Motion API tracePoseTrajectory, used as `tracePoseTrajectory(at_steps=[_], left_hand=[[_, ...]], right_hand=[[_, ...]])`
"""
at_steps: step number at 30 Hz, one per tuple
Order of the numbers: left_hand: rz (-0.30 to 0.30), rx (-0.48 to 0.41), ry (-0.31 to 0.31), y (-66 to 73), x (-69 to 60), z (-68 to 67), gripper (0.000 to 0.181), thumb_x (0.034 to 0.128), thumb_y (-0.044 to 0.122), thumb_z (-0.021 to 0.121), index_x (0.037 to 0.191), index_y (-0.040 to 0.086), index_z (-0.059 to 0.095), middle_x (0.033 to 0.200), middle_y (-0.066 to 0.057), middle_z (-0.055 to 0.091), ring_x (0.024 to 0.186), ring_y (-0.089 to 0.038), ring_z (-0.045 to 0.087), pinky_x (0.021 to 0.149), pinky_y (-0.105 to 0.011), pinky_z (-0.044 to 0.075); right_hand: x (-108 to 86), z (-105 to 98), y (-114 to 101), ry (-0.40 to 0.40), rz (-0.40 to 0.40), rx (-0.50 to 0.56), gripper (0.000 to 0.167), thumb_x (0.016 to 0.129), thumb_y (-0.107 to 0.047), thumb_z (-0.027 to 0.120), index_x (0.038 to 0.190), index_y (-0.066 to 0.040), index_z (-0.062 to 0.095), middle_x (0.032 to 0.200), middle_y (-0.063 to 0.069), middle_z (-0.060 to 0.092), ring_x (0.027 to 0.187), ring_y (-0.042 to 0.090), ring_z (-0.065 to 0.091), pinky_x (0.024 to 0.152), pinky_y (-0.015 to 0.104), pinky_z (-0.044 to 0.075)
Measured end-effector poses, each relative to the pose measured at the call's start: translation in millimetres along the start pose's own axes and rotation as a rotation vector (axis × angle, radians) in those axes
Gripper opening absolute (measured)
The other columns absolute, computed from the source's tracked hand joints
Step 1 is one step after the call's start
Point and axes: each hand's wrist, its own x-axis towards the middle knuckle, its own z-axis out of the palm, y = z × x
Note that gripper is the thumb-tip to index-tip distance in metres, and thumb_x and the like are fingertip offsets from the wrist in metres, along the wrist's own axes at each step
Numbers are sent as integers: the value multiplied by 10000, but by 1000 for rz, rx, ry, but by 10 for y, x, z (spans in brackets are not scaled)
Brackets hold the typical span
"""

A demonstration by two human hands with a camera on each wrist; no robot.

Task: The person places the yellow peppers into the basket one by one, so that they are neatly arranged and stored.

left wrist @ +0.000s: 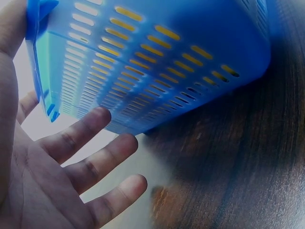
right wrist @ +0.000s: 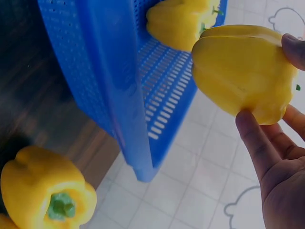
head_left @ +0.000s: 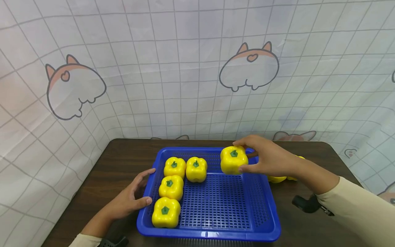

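A yellow bell pepper (head_left: 233,160) with a green stem is pinched between the thumb and fingers of my right hand (head_left: 267,158), held above the right back part of a blue plastic basket (head_left: 209,234). In the right wrist view the same bell pepper (right wrist: 243,71) hangs clear of the basket's rim. My left hand (head_left: 134,195) lies along the basket's left side, its fingers spread and relaxed; in the left wrist view its fingers (left wrist: 102,160) are extended beside the slotted wall. Several yellow bell peppers (head_left: 171,187) stand inside, in a column along the left wall with one beside the back one.
More yellow bell peppers (right wrist: 45,188) lie on the dark wooden table (head_left: 102,171) to the right of the basket, partly hidden behind my right forearm. A white gridded cloth (head_left: 185,75) with cartoon animal prints hangs behind the table.
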Motion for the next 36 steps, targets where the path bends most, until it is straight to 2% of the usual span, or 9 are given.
tracePoseTrajectory(at_steps=[13,24,36], left_hand=[[-5,14,2,0,-5,-3,782,977,211,655,1606,253,192,1412,-310,467,1188,-406,580,828,-401,599],[-2,3,-1,-5,-5,-1,781,978,193,650,1607,247,190,1406,-320,466,1176,-415,585,809,-402,604],[-29,14,12,5,-9,10,782,976,217,657,1605,260,195,1430,-318,449,1200,-417,572,818,-405,603]], right_hand=[[180,158,-117,-62,-34,17,724,821,-248,889,1429,-66,541,1332,34,548,1159,185,553,923,270,544],[309,328,-196,-83,-7,16,723,830,-274,880,1439,-95,534,1337,20,537,1160,182,566,907,282,555],[394,544,-221,-113,-61,70,707,841,-275,872,1426,-71,532,1368,4,531,1154,150,548,912,248,540]])
